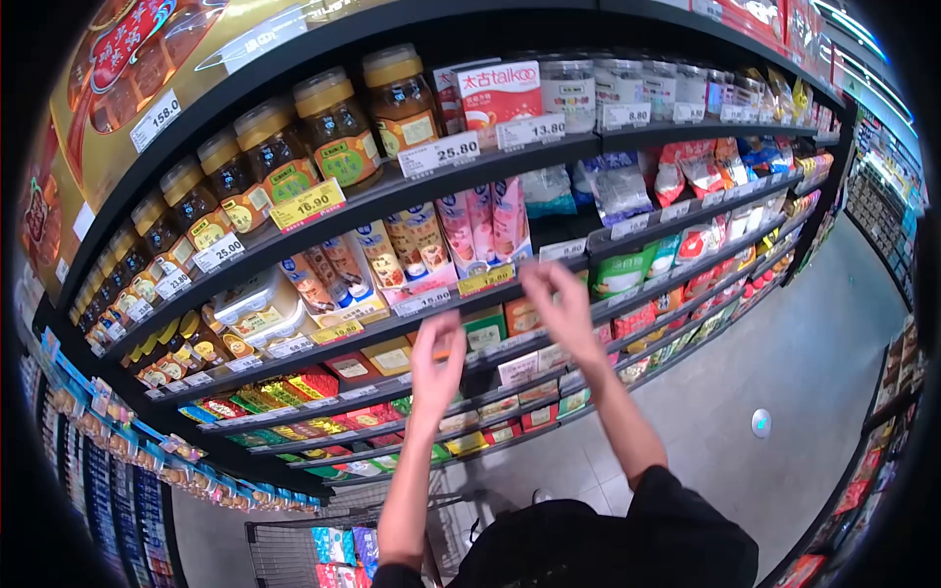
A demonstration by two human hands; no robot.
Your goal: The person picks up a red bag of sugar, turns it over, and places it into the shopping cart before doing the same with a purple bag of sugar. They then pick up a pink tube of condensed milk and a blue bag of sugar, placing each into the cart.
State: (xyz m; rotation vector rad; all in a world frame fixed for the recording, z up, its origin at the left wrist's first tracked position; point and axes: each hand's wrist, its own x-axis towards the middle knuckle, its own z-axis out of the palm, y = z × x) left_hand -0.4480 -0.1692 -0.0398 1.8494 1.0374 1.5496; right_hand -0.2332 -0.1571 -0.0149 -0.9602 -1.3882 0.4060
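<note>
My left hand (435, 361) is raised in front of the shelf edge, below a white 15.80 price tag (421, 302). Its fingers are loosely bent and a gap shows between thumb and fingers, with nothing in it. Higher and to the right, my right hand (559, 309) is close to the yellow 12.80 price tag (486, 279) and a white price tag (562, 250). Its fingers are bent but apart, and I see no item in them. Just behind the hands stand pink tubes (480, 220) in an open display box and brown-and-cream tubes (417, 240) beside them.
Jars with gold lids (335, 127) line the upper shelf at left, beside a red Taikoo box (500, 93). Bagged goods (616, 181) fill the shelf at right. A wire shopping cart (279, 549) with several packets stands below. Grey floor (706, 392) runs along the aisle.
</note>
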